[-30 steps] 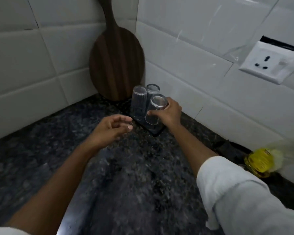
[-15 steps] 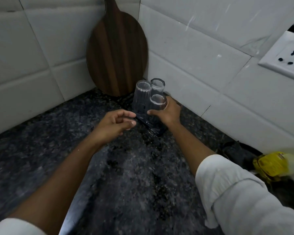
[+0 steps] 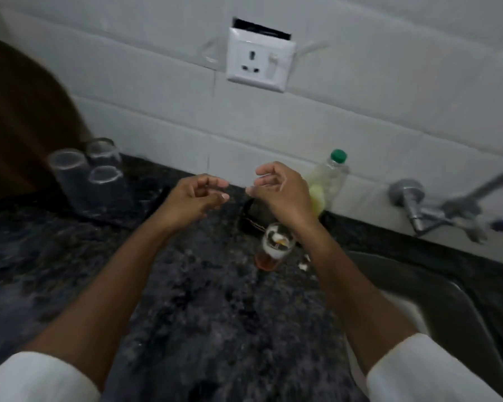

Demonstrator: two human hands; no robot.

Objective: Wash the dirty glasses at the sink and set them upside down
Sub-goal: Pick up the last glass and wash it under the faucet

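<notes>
Three clear glasses point(image 3: 92, 181) stand upside down together on the dark counter at the back left, in front of a wooden board point(image 3: 21, 123). A dirty glass point(image 3: 275, 246) with orange liquid and residue stands upright just below my right wrist. My left hand point(image 3: 196, 198) and my right hand point(image 3: 279, 190) hover side by side above the counter, fingers loosely curled and apart, holding nothing. The sink point(image 3: 436, 291) lies at the right, under a metal tap point(image 3: 427, 211).
A plastic bottle point(image 3: 330, 175) with a green cap and yellow-green liquid stands against the tiled wall behind my right hand. A small dark object point(image 3: 250, 217) lies below my hands. A white wall socket point(image 3: 260, 60) sits above. White crumbs point(image 3: 304, 264) dot the counter near the sink.
My right hand has let go of the upturned glass and moved right with my left hand. The view has swung right, bringing the dirty glass, bottle, tap and sink into sight.
</notes>
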